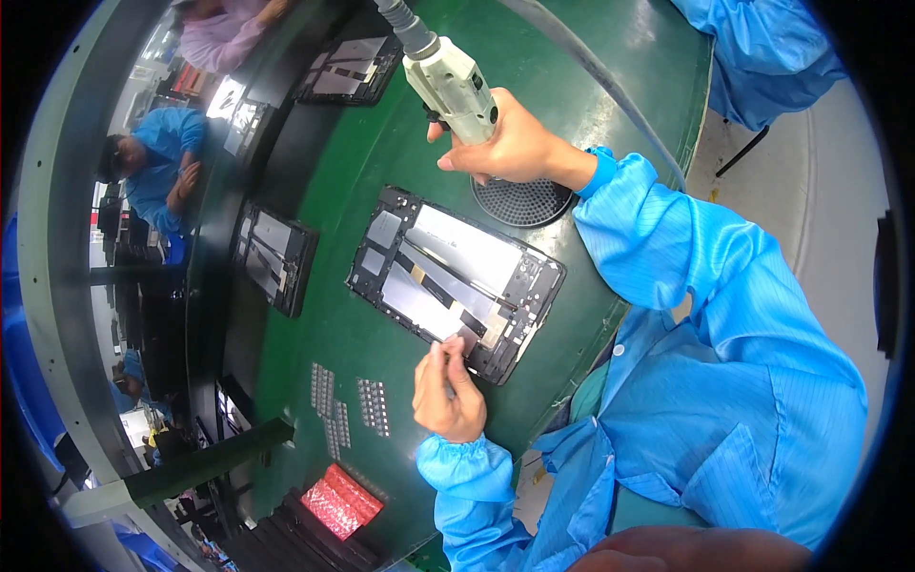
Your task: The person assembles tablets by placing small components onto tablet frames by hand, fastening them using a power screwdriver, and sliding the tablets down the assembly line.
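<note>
An opened tablet-like device [419, 297] with a black frame and silver panels lies at an angle on the green bench. Above its far side, my right hand [510, 143] is wrapped round a pale, pistol-thick power tool [450, 86] that looks like an electric screwdriver. A grey ribbed end points up and away; the tip below is hidden by my hand. My left hand [450, 393] is at the device's near left edge, thumb and fingers pinched together over it. Anything between those fingertips is too small to make out. Under my right wrist sits a round black dotted dish [519, 202].
Similar opened devices stand at the left [276, 255] and far back [351, 69]. Small-part strips [374, 407] and red bubble wrap [341, 500] lie at the near left. A dark metal frame [214, 462] borders the bench. A grey hose [600, 71] crosses behind; another person's blue sleeve [762, 57] is at far right.
</note>
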`<control>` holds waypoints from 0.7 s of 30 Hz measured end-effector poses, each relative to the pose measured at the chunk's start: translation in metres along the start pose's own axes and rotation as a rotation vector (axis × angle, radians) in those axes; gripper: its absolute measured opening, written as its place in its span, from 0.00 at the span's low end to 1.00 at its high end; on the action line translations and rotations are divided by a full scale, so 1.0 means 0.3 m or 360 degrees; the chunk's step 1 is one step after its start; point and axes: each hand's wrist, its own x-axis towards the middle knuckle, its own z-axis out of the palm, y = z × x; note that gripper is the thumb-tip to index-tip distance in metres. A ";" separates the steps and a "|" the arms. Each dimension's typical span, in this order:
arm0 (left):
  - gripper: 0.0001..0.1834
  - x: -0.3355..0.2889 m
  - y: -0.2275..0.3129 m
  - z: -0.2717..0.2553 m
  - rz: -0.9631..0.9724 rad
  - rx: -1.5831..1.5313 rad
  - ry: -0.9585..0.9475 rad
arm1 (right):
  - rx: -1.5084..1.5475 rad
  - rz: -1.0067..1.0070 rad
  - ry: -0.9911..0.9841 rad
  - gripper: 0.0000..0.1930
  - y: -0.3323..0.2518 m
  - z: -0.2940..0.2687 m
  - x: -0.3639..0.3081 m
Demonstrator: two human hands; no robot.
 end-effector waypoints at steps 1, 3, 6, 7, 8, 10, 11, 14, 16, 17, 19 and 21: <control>0.15 -0.007 -0.011 -0.007 -0.0097 -0.0027 0.0007 | -0.0001 0.0001 -0.0003 0.10 -0.004 0.002 -0.001; 0.16 -0.008 -0.001 -0.014 -0.0199 -0.0067 0.0055 | -0.0022 0.0047 -0.0027 0.10 -0.014 0.005 -0.006; 0.15 -0.002 0.010 -0.051 -0.0491 -0.0021 0.0028 | -0.0046 0.0001 -0.0015 0.11 -0.009 0.020 -0.006; 0.15 -0.002 -0.004 -0.065 -0.0506 -0.0004 0.0041 | -0.0030 0.0006 -0.0035 0.11 -0.002 0.027 -0.004; 0.12 -0.002 -0.027 -0.074 -0.0557 -0.0068 0.0088 | 0.0000 -0.0054 -0.0012 0.12 0.009 0.028 -0.005; 0.07 0.010 -0.071 -0.080 -0.0551 -0.0102 0.0162 | -0.0039 -0.0161 0.0050 0.14 0.016 0.011 -0.010; 0.07 0.022 -0.080 -0.089 -0.0504 0.0008 0.0119 | -0.0115 -0.0158 0.0092 0.14 -0.014 0.004 -0.019; 0.08 -0.001 -0.104 -0.124 -0.0871 -0.0262 0.0034 | 0.0152 -0.0101 0.0283 0.29 -0.058 0.042 -0.038; 0.08 -0.005 -0.080 -0.114 -0.1302 -0.0656 0.0078 | 0.0037 -0.0088 0.0188 0.32 -0.059 0.035 -0.029; 0.08 -0.003 -0.071 -0.113 -0.1320 -0.0637 0.0083 | 0.0033 -0.0133 0.0188 0.32 -0.054 0.039 -0.028; 0.08 0.003 -0.059 -0.108 -0.1388 -0.0917 -0.0028 | 0.0436 -0.0564 -0.0112 0.32 0.023 0.042 0.029; 0.08 0.001 -0.058 -0.098 -0.1413 -0.0985 -0.0097 | 0.0812 -0.1005 -0.0400 0.32 0.038 0.023 0.027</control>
